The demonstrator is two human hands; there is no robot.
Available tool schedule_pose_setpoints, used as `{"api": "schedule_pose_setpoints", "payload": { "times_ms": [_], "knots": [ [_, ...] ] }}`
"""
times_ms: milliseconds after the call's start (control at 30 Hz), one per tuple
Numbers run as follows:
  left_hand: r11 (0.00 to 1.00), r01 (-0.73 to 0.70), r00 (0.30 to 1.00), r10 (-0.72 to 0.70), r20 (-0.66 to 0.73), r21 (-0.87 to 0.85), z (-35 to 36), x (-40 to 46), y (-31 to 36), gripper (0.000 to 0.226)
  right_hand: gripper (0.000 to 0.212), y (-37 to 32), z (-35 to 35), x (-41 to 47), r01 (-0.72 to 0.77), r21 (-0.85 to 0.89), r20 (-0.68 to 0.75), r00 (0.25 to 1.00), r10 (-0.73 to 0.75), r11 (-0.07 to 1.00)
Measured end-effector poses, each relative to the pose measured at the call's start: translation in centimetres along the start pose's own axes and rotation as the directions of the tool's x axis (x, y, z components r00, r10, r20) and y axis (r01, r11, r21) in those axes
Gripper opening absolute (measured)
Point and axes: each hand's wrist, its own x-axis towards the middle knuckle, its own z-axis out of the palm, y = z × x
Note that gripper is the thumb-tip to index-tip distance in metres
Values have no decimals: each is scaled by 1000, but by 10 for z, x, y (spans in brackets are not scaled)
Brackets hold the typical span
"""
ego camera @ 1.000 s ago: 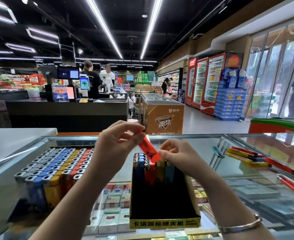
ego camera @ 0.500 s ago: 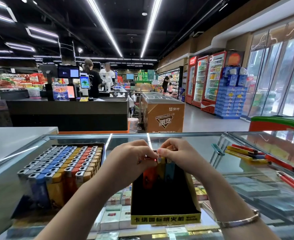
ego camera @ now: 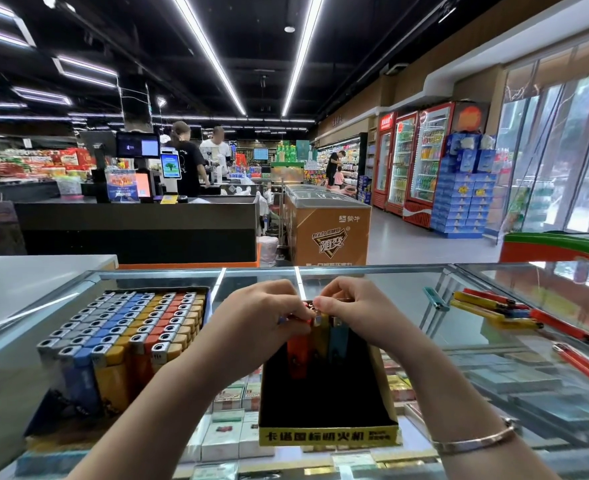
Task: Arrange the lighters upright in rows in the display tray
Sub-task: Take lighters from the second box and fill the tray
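Full tray of lighters (ego camera: 126, 336) sits at left on the glass surface (ego camera: 407, 289), rows upright, grey, blue, yellow, orange columns. Left hand (ego camera: 263, 315) is over the far end of the black display tray (ego camera: 327, 407), fingers pinched on the top of the orange lighter (ego camera: 298, 355), which stands upright in the tray's back row. Yellow lighter (ego camera: 320, 337) and blue lighter (ego camera: 338, 341) stand just beside it to the right, touching. Right hand (ego camera: 353, 313) is curled over their tops, fingertips pressed on the metal caps; cannot tell whether it grips one. Tray front is empty black with a yellow label strip. Bracelet (ego camera: 476, 441) on right wrist. Loose long lighters (ego camera: 493, 308) lie flat on the glass far right
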Motion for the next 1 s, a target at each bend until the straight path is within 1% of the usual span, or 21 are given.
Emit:
{"api": "schedule_pose_setpoints", "payload": {
  "times_ms": [133,200,333,467,600,767,867,1000],
  "knots": [
    [999,9,998,-7,61,-34,-2,1,0,16,15,0,0,-1,0,-1,0,1000,0,1000],
    [999,16,998,-13,68,-41,-3,1,-1,17,15,0,0,0,-1,-1,2,1000,1,1000],
    [1000,21,999,-21,24,4,-2,-1,-2,15,15,0,1,1,-2,-18,-5,1000,1,1000],
    [999,21,1000,-22,20,33,-1,-2,-4,15,17,0,1,0,6,-12,-11,1000,-6,1000],
    [999,29,1000,-29,7,17,-1,-2,-6,16,17,1,1,1,11,-19,-14,1000,-11,1000],
    [1000,1,1000,-1,-29,16,8,0,0,16,16,2,2,1,23,1,-24,999,-23,1000],
    [999,-20,1000,21,-14,42,9,0,1,16,16,3,2,0,24,3,-33,999,-24,1000],
    [1000,10,999,-11,52,18,9,0,-5,17,17,2,2,0,25,-1,-27,999,-25,1000]
  ]
}}
